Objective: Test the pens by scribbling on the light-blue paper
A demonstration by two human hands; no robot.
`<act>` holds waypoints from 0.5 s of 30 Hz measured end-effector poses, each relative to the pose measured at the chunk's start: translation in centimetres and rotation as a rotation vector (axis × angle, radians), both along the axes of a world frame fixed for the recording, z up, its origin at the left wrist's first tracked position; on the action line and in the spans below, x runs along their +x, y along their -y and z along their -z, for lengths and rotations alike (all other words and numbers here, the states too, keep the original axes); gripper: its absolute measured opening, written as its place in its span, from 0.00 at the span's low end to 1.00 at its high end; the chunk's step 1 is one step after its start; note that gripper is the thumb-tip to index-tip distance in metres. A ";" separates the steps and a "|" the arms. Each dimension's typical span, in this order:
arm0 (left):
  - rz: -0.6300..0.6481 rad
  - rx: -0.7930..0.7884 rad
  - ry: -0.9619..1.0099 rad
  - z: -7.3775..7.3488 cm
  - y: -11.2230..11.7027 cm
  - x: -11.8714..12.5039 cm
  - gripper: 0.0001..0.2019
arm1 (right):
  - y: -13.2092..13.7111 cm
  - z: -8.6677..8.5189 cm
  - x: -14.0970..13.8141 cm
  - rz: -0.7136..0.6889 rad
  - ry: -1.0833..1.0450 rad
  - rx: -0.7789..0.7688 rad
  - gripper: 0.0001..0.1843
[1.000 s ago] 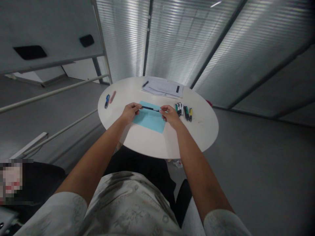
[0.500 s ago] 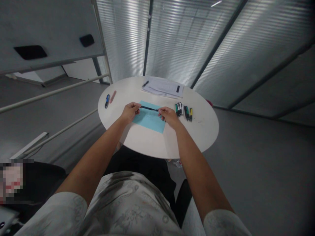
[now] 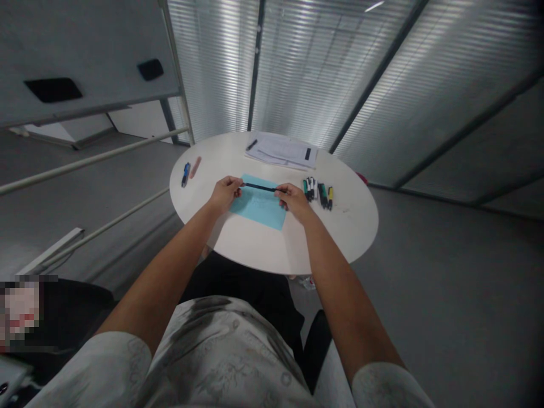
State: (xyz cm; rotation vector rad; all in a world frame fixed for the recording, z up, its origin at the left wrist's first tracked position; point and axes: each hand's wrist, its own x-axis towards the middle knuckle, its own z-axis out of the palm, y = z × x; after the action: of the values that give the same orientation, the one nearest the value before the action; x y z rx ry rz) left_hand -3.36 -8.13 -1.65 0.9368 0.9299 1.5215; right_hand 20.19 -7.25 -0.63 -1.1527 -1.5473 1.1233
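Observation:
A slim black pen (image 3: pixel 260 187) is stretched level between my two hands above a light blue sheet of paper (image 3: pixel 259 212). Its left end is pinched between the thumb and fingers of my left hand (image 3: pixel 225 192). My right hand (image 3: pixel 292 198) is closed on the right end, and its fingers hide part of it. Faint marks show on the blue sheet, which lies on the round white table (image 3: pixel 255 252).
Several markers with green, white and yellow parts (image 3: pixel 317 191) lie right of my right hand. White papers (image 3: pixel 283 152) with a dark pen on them are at the back. A blue pen (image 3: pixel 186 174) and a pinkish stick (image 3: pixel 195 167) lie at left.
My right hand has shifted slightly to the right, and a little more of the black pen shows between the hands. My left hand stays in place.

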 end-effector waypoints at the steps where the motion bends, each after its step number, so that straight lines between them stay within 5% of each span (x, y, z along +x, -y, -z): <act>1: -0.006 -0.003 0.003 -0.1 0.0 0.0 0.07 | 0.0 -0.1 0.0 0.002 -0.012 -0.009 0.15; 15: -0.051 -0.053 0.026 -0.9 0.6 0.2 0.07 | -0.7 0.0 0.6 0.084 -0.242 -0.125 0.21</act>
State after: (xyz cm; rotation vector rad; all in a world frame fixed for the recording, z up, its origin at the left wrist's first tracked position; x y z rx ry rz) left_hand -3.17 -8.77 -0.72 0.8599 0.9770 1.5411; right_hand 20.75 -6.53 -0.65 -1.1079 -1.2472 1.2671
